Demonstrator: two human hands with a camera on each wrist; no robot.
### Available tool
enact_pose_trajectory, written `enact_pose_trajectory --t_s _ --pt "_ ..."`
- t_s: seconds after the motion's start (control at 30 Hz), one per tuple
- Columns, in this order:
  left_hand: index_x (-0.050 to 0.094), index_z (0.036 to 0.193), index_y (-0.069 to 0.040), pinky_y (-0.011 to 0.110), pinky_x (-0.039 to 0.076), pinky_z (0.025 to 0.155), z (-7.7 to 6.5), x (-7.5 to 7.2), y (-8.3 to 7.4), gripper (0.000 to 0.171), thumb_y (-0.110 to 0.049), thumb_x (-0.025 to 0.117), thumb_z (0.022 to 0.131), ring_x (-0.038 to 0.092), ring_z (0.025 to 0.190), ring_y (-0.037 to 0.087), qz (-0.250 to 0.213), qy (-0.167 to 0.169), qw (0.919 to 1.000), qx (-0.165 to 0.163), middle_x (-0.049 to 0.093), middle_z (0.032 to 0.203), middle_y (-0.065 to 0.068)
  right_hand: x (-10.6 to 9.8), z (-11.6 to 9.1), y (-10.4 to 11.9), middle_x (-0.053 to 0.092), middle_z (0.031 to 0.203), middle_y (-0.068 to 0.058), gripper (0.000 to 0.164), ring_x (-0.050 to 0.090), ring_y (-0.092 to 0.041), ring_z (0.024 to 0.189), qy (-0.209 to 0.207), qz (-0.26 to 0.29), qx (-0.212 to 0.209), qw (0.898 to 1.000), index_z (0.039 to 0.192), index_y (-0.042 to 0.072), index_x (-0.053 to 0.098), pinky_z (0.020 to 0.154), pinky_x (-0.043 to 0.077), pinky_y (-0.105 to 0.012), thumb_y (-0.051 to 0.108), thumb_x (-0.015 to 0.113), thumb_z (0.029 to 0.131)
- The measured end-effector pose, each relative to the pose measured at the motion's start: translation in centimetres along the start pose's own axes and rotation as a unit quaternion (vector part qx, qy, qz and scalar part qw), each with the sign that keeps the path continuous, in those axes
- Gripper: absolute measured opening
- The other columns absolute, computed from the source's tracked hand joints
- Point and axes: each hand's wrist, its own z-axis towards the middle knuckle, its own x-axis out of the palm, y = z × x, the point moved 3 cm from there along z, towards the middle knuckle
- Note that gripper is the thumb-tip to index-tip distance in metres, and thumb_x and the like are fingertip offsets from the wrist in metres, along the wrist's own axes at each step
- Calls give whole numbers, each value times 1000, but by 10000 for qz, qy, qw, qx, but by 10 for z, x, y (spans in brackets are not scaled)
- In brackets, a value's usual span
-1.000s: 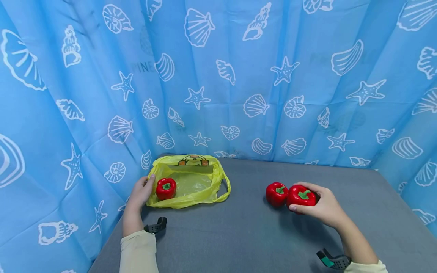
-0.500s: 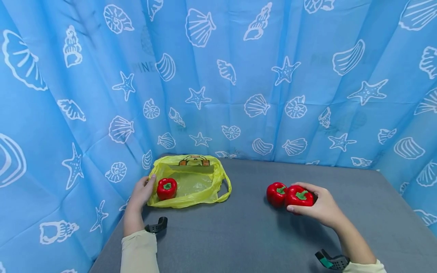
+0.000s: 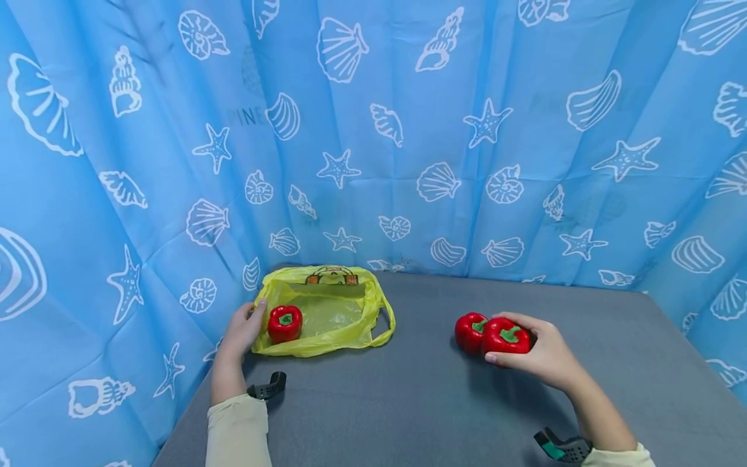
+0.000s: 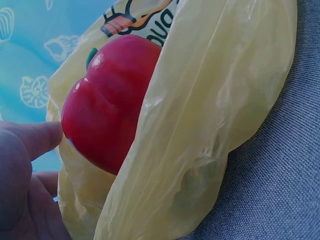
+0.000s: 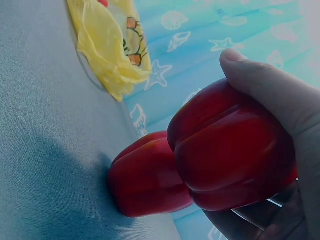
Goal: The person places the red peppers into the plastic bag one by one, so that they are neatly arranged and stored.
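Note:
My right hand [image 3: 545,353] grips a red bell pepper [image 3: 504,336] with a green stem, thumb on the near side and fingers round the far side. Its shadow falls on the table. A second red bell pepper [image 5: 147,175] stands on the table just beyond the held one. At the left, my left hand [image 3: 240,332] pinches the left edge of a yellow plastic bag [image 3: 332,344], its thumb at the rim and its other fingers partly hidden behind the plastic. Inside the bag's open mouth, near that thumb, sits another red bell pepper [image 4: 110,105].
The bag lies on a grey cloth-covered table [image 3: 397,402], with a loop handle [image 3: 385,331] toward the right. A blue curtain [image 3: 373,149] printed with white shells and starfish hangs behind and at the sides. Dark straps are on both wrists.
My right hand has moved slightly left with its pepper, which now overlaps more of the standing pepper in the head view. The left hand and the bag stay where they were.

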Motion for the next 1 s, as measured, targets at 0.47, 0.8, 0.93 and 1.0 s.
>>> enact_pose_trajectory --t_s 0.47,0.8,0.93,1.0 --pt "25 164 4 65 35 121 -1 1 -2 92 -69 32 108 39 146 45 -41 26 10000 -21 35 163 31 2 -2 8 61 142 -21 80 54 -40 128 -114 -72 -11 9999 147 9 59 72 61 -29 34 94 79" --pt "29 163 3 64 37 120 -4 -1 -4 90 -69 32 108 41 144 44 -36 9 10000 17 38 161 29 8 -1 20 61 143 -20 79 54 -41 128 -111 -41 -133 9998 146 9 60 74 62 -31 34 94 79" --pt "27 164 4 64 35 121 -4 -1 -3 91 -68 32 108 39 147 45 -48 28 10000 36 36 163 30 12 0 25 62 142 -20 79 55 -41 127 -110 -16 -208 9997 145 9 60 74 62 -31 34 95 79" --pt "26 164 4 64 35 122 -3 -1 -3 92 -69 32 108 38 148 46 -34 27 10000 35 35 163 30 14 1 28 62 142 -19 78 56 -41 127 -120 9 -251 9996 145 9 61 74 63 -31 34 95 79"
